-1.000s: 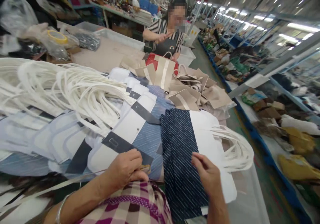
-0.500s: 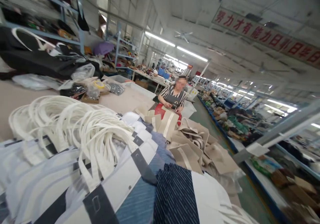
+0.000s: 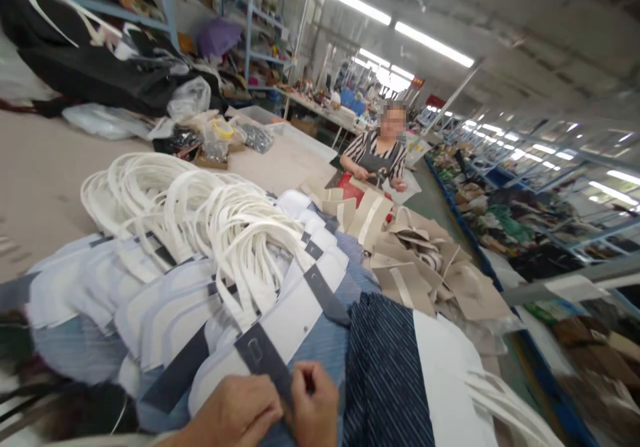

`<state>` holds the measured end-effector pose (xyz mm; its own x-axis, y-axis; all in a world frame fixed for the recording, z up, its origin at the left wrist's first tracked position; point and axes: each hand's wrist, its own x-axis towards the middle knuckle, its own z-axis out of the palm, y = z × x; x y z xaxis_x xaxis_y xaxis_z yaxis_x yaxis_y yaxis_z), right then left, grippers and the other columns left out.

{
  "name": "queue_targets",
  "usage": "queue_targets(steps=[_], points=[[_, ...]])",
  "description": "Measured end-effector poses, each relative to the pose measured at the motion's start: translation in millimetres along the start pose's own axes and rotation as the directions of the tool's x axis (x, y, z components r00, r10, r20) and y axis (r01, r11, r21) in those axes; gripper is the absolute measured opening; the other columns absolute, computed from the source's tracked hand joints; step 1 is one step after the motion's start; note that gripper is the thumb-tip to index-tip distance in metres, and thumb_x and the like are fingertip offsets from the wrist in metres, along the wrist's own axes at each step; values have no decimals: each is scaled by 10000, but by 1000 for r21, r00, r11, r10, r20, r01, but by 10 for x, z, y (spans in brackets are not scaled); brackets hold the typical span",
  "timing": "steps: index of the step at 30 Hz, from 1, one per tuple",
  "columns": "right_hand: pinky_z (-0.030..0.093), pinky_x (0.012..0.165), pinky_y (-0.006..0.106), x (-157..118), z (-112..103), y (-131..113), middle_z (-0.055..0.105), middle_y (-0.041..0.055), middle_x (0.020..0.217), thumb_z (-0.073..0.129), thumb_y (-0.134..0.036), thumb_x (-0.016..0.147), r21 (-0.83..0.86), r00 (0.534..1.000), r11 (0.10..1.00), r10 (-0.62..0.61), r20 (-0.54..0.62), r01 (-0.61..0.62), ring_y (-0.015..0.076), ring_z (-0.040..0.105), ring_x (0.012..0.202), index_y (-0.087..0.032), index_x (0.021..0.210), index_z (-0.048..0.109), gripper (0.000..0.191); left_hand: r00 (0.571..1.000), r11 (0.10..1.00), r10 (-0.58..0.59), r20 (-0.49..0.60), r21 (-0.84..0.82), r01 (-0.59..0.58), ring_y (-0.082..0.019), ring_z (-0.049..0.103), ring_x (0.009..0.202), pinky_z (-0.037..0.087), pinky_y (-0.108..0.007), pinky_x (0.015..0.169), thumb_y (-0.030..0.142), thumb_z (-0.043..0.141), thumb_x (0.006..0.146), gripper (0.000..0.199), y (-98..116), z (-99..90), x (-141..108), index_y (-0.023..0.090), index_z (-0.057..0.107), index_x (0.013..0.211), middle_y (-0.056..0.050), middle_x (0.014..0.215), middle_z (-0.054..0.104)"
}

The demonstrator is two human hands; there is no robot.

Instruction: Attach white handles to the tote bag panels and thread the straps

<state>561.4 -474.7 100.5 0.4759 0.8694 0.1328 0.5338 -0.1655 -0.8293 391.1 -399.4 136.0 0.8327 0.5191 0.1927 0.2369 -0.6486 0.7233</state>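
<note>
My left hand (image 3: 240, 407) and my right hand (image 3: 314, 404) are close together at the bottom of the view, both with curled fingers. Whatever they may pinch is hidden or too small to name. Just beyond them lies a white and blue bag piece (image 3: 287, 324) with a dark grey strap tab (image 3: 264, 357). White looped handles (image 3: 200, 214) heap over a stack of such pieces (image 3: 165, 307). To the right of my hands is a stack of dark navy striped fabric (image 3: 385, 374) with white panels (image 3: 443, 374).
Beige bag pieces (image 3: 405, 274) pile up farther along the table. Behind them a co-worker (image 3: 377, 157) in a striped top and apron faces this way. Clear plastic and yellow tape (image 3: 223, 128) lie at the back left. Loaded shelving (image 3: 505, 220) runs along the right.
Both my hands have come into view at the bottom. The camera has tilted down and turned left, so the scene sits further right. The co-worker's hands have moved apart.
</note>
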Motion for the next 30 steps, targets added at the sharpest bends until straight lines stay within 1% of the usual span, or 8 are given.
queue_targets(steps=[3, 6, 10, 16, 20, 24, 28, 30], points=[[506, 536, 263, 164, 3, 138, 641, 5, 588, 612, -415, 823, 243, 929, 902, 371, -13, -357, 154, 590, 541, -171, 786, 725, 272, 995, 997, -70, 65, -27, 72, -138, 600, 660, 403, -253, 622, 250, 426, 976, 253, -63, -145, 26, 214, 602, 799, 7, 722, 645], [497, 541, 266, 392, 19, 328, 666, 27, 646, 656, -492, 757, 306, 894, 849, 447, 18, -430, 162, 598, 586, -143, 857, 739, 373, 971, 976, -208, 120, -39, 214, -140, 614, 716, 430, -234, 663, 275, 432, 982, 251, -353, -157, 13, 208, 600, 809, 10, 768, 646], [467, 527, 254, 566, 130, 460, 659, 24, 650, 658, -495, 745, 285, 889, 848, 458, 29, -446, 160, 593, 601, -144, 819, 724, 365, 959, 966, -254, 125, -8, 257, -161, 621, 764, 451, -257, 705, 279, 390, 995, 270, -667, -98, -59, 198, 598, 842, -10, 813, 648], [481, 579, 268, 665, 236, 450, 644, -13, 617, 650, -444, 762, 203, 888, 867, 458, 37, -455, 157, 601, 585, -165, 870, 688, 302, 954, 962, -264, 142, -40, 272, -167, 614, 800, 456, -261, 730, 281, 374, 998, 275, -762, -70, -86, 206, 604, 867, -17, 847, 651], [473, 570, 280, 740, 123, 531, 606, -59, 511, 770, -421, 662, 97, 878, 874, 478, 14, -477, 175, 614, 510, -165, 977, 639, 426, 948, 955, -272, 167, -74, 287, -162, 616, 781, 453, -252, 715, 301, 394, 991, 267, -810, -75, -76, 207, 608, 862, -10, 834, 654], [424, 475, 281, 748, -53, 582, 565, -62, 444, 810, -458, 597, 14, 880, 881, 474, -27, -473, 180, 562, 421, -174, 828, 622, 412, 938, 945, -286, 195, -104, 310, -157, 632, 814, 457, -245, 740, 293, 421, 981, 250, -829, -104, -58, 204, 625, 865, -6, 855, 671], [485, 626, 290, 710, -3, 285, 652, 4, 640, 668, -468, 766, -6, 928, 933, 357, -105, -360, 181, 616, 613, -181, 862, 647, 304, 935, 941, -291, 202, -119, 318, -148, 630, 790, 448, -235, 719, 288, 445, 963, 245, -809, -133, -32, 203, 641, 843, -1, 834, 676], [492, 710, 288, 687, 167, 5, 679, 33, 794, 622, -423, 825, -18, 970, 971, 239, -41, -240, 168, 613, 693, -191, 893, 675, 247, 936, 942, -288, 203, -117, 315, -155, 624, 773, 441, -240, 706, 283, 465, 946, 231, -788, -148, -26, 202, 646, 828, -4, 814, 677]])
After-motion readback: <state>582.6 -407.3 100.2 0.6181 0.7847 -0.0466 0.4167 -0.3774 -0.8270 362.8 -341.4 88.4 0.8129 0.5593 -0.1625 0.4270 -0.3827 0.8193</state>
